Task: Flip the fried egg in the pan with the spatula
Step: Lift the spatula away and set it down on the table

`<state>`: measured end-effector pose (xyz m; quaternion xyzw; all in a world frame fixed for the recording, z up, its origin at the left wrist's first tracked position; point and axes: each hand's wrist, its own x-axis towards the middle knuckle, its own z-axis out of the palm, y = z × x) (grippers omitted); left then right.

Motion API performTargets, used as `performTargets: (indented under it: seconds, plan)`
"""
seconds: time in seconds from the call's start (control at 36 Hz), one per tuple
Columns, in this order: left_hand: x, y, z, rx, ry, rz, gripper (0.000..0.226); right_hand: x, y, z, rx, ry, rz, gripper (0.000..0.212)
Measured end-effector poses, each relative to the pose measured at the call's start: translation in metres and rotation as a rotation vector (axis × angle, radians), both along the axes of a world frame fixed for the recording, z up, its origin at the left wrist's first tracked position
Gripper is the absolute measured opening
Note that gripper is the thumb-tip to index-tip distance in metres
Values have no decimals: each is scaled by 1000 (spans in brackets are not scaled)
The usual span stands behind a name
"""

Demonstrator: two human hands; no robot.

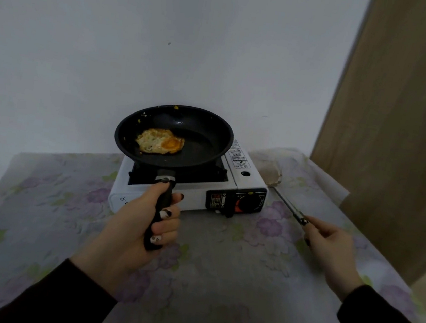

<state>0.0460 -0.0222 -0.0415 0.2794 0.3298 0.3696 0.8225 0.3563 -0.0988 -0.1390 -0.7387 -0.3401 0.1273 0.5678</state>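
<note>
- The left hand is wrapped tight round the black handle of the round black non-stick frying pan, thumb on top and fingers curled under; a full fist like this looks meant to steady the pan or tip it while the other hand works
- The pan sits over the burner of the white portable gas stove; its near rim appears a little lower than the far rim, though I cannot tell whether it rests on the supports or is lifted just clear
- The browned fried egg with an orange yolk lies flat on the pan floor in its left half, near the left wall, yolk on its right side; its longer axis runs roughly left to right
- The pan handle points straight back toward the person, so the pan's long axis runs near to far
- The right hand is closed on the end of the thin metal-handled spatula, fingers pinching the shaft lightly
- The spatula's pale blade lies on the flower-patterned tablecloth just right of the stove; its long axis runs diagonally, blade away and left, handle toward the right hand
- Judging by this, the spatula is well apart from the egg and has to be carried over the right rim before any flip
</note>
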Motion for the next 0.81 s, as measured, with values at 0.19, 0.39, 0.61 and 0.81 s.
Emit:
performTargets:
  seconds: [0.19,0.39,0.61,0.81]
  plan:
    - [0,0,1,3,1,2,31,2,0,-5,-51,-8,-20,21]
    - [-1,-1,1,5,1,-1,31,2,-2,-2,-91,-112,-10,16]
    - [-2,1,-3,40,62,-6,34,1,-12,-3,-252,-458,5,23]
    - [-2,3,-3,177,274,27,33,-4,-16,0,-364,-670,2,25]
